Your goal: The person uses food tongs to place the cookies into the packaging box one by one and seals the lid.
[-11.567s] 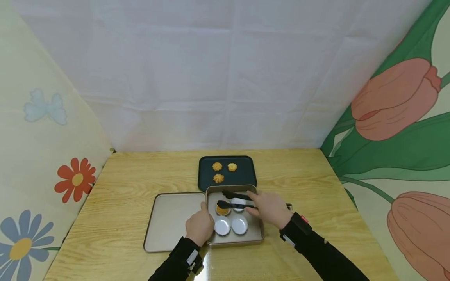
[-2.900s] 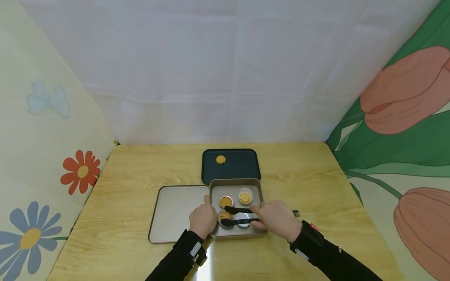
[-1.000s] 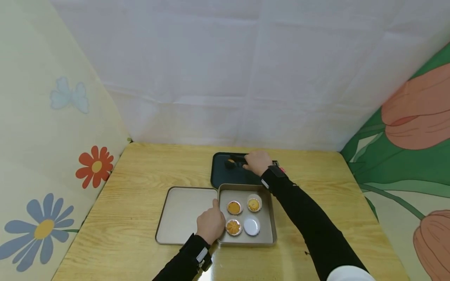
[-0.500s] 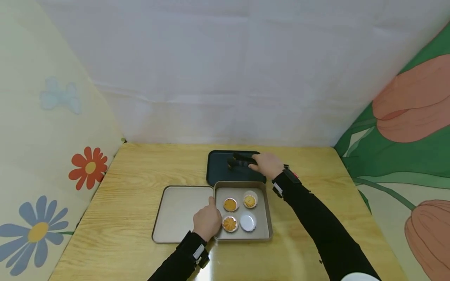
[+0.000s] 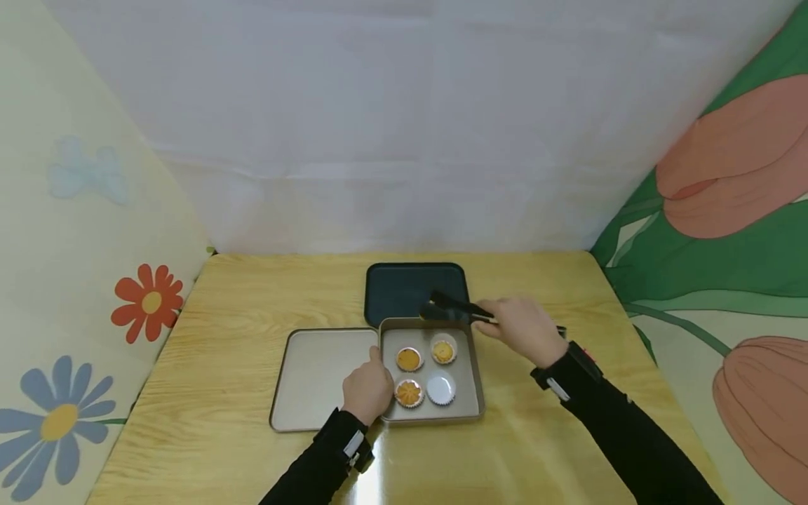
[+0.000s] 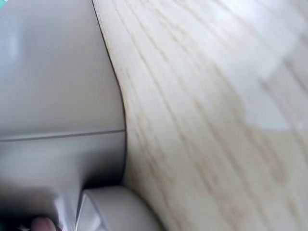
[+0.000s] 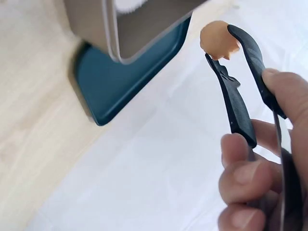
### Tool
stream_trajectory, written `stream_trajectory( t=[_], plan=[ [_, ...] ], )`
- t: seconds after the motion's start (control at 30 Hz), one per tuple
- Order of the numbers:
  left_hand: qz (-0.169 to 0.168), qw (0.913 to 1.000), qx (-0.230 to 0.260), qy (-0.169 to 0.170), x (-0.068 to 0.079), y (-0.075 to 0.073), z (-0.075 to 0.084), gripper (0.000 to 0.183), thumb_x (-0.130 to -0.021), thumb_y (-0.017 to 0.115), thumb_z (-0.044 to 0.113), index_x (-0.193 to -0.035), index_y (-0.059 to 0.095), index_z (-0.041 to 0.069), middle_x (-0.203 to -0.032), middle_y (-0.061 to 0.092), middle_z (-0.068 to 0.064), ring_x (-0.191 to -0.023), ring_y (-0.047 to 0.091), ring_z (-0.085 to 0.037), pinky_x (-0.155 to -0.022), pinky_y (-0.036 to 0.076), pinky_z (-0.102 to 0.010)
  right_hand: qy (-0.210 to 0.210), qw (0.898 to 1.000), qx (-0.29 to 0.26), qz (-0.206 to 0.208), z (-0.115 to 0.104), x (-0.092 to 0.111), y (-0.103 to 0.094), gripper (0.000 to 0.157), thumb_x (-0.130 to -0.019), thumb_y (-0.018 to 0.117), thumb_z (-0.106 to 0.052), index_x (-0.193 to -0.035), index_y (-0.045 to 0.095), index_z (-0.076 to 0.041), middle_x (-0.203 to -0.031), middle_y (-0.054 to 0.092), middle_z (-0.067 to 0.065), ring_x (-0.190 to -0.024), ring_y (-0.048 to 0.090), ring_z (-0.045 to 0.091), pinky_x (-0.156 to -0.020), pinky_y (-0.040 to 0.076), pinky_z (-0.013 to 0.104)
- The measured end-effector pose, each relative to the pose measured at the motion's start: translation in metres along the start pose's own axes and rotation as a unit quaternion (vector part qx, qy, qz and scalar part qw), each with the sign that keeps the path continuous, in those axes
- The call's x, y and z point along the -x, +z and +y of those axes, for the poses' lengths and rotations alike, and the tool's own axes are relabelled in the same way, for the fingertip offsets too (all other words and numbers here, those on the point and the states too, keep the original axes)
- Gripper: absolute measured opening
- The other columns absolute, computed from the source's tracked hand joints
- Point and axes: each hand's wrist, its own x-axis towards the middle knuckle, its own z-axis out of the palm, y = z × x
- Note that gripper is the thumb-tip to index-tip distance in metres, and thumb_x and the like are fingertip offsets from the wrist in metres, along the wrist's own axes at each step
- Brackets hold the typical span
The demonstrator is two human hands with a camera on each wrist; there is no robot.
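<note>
My right hand (image 5: 522, 330) holds black-tipped tongs (image 7: 235, 98) over the near right part of the dark tray. Pinched between the tips is a golden cookie (image 7: 217, 39), hard to make out in the head view. My left hand (image 5: 368, 391) grips the left wall of a shallow metal tin (image 5: 467, 400); one fingertip (image 6: 42, 225) shows at the lower left of the left wrist view. Inside the tin stand paper cups. Three hold cookies: far left (image 5: 409, 359), far right (image 5: 444, 351) and near left (image 5: 409, 393). The near right paper cup (image 5: 440, 388) is bare.
The dark rectangular tray (image 5: 398, 287) lies behind the tin, with no cookie on it. A flat metal lid (image 5: 325, 379) adjoins the tin's left side. All stand on a wooden table (image 5: 252, 301), with a white cloth (image 5: 404, 140) behind it.
Two cookies have gone from tray to cups since the earliest frame. The last one has been lifted off the tray in the tongs, which moved back toward the tin. My left hand stays put.
</note>
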Motion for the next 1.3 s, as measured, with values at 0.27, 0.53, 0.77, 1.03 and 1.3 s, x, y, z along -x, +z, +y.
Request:
stream_trajectory(
  t=[0.27, 0.53, 0.77, 1.03, 1.3],
  plan=[
    [-0.005, 0.9999, 0.007, 0.008, -0.002, -0.003, -0.001, 0.028, -0.088, 0.042, 0.016, -0.11, 0.042, -0.001, -0.059, 0.053, -0.013, -0.05, 0.053, -0.028, -0.044, 0.039, -0.042, -0.003, 0.997, 0.049, -0.055, -0.025, 0.059, -0.009, 0.033, -0.079, 0.067, -0.041, -0.1, 0.066, -0.016, -0.063, 0.054, -0.004, -0.043, 0.033, 0.003, -0.041, 0.029, 0.021],
    [-0.013, 0.9998, 0.016, -0.001, -0.005, -0.003, -0.003, 0.033, -0.088, 0.04, 0.016, -0.115, 0.042, -0.002, -0.059, 0.052, -0.012, -0.049, 0.052, -0.026, -0.044, 0.038, -0.041, 0.001, 0.989, 0.084, -0.119, -0.035, 0.066, -0.002, 0.032, -0.079, 0.065, -0.044, -0.094, 0.064, -0.017, -0.061, 0.048, -0.004, -0.043, 0.035, 0.006, -0.041, 0.032, 0.023],
    [-0.016, 0.9998, 0.013, -0.001, -0.005, -0.002, -0.003, 0.038, -0.088, 0.041, 0.016, -0.121, 0.041, -0.003, -0.06, 0.053, -0.012, -0.05, 0.052, -0.026, -0.045, 0.039, -0.041, -0.03, 0.99, 0.095, -0.097, -0.039, 0.066, 0.003, 0.031, -0.076, 0.068, -0.044, -0.087, 0.064, -0.015, -0.058, 0.045, -0.004, -0.043, 0.034, 0.006, -0.04, 0.029, 0.023],
    [-0.032, 0.9995, 0.008, -0.002, -0.004, -0.005, -0.001, 0.042, -0.089, 0.04, 0.016, -0.126, 0.039, -0.005, -0.058, 0.053, -0.012, -0.05, 0.052, -0.025, -0.045, 0.04, -0.041, -0.035, 0.989, 0.107, -0.098, -0.044, 0.065, 0.004, 0.037, -0.073, 0.068, -0.049, -0.09, 0.066, -0.015, -0.058, 0.046, -0.003, -0.044, 0.033, 0.007, -0.041, 0.026, 0.024],
    [-0.026, 0.9996, 0.01, 0.0, -0.003, -0.005, -0.001, 0.042, -0.089, 0.041, 0.016, -0.124, 0.04, -0.006, -0.06, 0.055, -0.013, -0.051, 0.053, -0.027, -0.045, 0.04, -0.042, 0.017, 0.99, 0.095, -0.104, -0.039, 0.062, -0.001, 0.047, -0.076, 0.065, -0.05, -0.106, 0.066, -0.015, -0.069, 0.057, 0.003, -0.042, 0.035, 0.007, -0.038, 0.027, 0.024]
  ],
)
